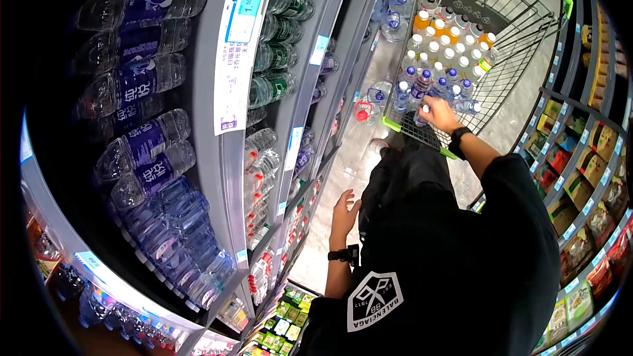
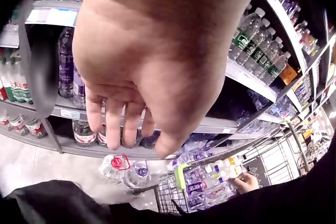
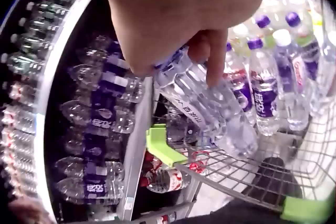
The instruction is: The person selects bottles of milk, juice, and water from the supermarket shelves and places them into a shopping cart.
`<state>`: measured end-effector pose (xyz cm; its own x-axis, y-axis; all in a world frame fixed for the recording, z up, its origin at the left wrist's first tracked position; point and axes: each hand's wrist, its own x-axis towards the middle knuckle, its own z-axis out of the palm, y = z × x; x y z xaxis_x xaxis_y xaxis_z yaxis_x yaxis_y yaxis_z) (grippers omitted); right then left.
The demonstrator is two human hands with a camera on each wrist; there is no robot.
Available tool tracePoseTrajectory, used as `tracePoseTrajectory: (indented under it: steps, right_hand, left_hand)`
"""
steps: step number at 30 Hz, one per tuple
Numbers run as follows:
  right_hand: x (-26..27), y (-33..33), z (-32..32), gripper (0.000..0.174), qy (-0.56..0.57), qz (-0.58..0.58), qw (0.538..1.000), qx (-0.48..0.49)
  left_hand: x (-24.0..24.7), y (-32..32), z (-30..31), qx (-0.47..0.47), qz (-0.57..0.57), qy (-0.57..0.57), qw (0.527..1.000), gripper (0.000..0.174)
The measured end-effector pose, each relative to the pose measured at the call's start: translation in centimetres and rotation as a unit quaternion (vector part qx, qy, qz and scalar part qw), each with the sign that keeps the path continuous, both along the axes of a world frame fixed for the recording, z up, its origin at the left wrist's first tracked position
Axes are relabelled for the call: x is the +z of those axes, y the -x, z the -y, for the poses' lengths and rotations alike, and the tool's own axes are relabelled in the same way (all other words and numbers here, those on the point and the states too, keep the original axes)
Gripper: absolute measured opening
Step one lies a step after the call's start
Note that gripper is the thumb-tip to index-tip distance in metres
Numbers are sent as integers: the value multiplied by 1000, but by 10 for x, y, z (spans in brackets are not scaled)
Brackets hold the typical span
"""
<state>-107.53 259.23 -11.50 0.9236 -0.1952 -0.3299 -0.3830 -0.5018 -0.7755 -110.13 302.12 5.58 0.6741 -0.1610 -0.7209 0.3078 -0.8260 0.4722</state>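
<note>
My right hand (image 1: 440,115) grips a clear water bottle by its top, over the near end of the wire shopping cart (image 1: 511,86). In the right wrist view the held bottle (image 3: 202,106) tilts, its base inside the basket beside bottles with purple caps and labels (image 3: 264,90). Rows of white-capped and orange drinks (image 1: 455,31) stand upright farther in. My left hand (image 1: 344,214) hangs in the aisle near the shelves with nothing in it; the left wrist view shows its palm and loosely bent fingers (image 2: 114,121).
Shelves of bottled water (image 1: 142,79) run along the left side. Large water jugs (image 1: 379,95) stand on the floor between shelf and cart. Packaged foods fill the right-hand shelves (image 1: 580,191). The cart's green corner piece (image 3: 164,145) is near the held bottle.
</note>
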Motion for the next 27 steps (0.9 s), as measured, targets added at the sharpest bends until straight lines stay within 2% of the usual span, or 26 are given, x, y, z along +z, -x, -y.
tracePoseTrajectory:
  steps: [3,5,6,7,9,10,11,12,14,15,19,21,22,23,24,25,26,27]
  right_hand:
    - [-49,-7,-12,31,-18,-55,998,-26]
    - [-83,-8,-27,30,33,-88,989,-115]
    - [-92,-10,-32,37,36,-115,982,-145]
    - [-101,-13,-36,37,33,-114,983,-142]
    - [-117,-14,-43,40,-32,-171,951,-255]
    - [-121,-14,-45,48,-16,-128,959,-252]
    - [-124,-10,-45,48,-14,-127,960,-248]
    - [-116,-10,-45,47,-23,-120,957,-264]
    - [-135,-2,-45,43,-31,-101,950,-295]
    - [-135,3,-43,38,-11,-106,953,-283]
    - [-165,39,-42,17,-162,-105,938,-287]
    - [-111,45,-46,14,-236,-109,919,-297]
    - [-132,55,-48,14,-252,-75,921,-287]
    - [-137,62,-52,12,-215,-66,936,-272]
    - [-120,64,-56,11,-287,-54,920,-263]
    - [-137,69,-57,14,-246,-60,938,-237]
    - [-116,69,-60,18,-318,-65,923,-206]
    - [-133,70,-66,19,-235,-63,945,-221]
  left_hand:
    - [-2,13,-5,14,-7,0,1000,52]
    - [1,19,-7,52,-31,14,998,52]
    - [1,23,-11,75,-42,15,996,52]
    - [1,27,-16,78,-40,12,996,52]
    - [-1,37,-28,109,-40,13,993,51]
    - [-4,41,-36,113,-30,18,993,51]
    - [-6,48,-44,117,-30,19,992,51]
    - [-5,50,-49,131,-34,7,991,51]
    - [-5,54,-58,146,-28,-2,989,50]
    - [-8,57,-64,148,-23,4,989,50]
    - [-24,65,-88,150,15,20,988,49]
    - [-29,60,-95,149,28,33,988,50]
    - [-25,56,-96,144,53,36,988,48]
    - [-33,56,-105,153,97,67,981,45]
    - [-27,51,-107,159,125,65,977,43]
    - [-15,45,-108,169,154,61,972,41]
    - [-7,40,-112,169,211,57,961,38]
    - [2,34,-117,203,243,63,946,38]
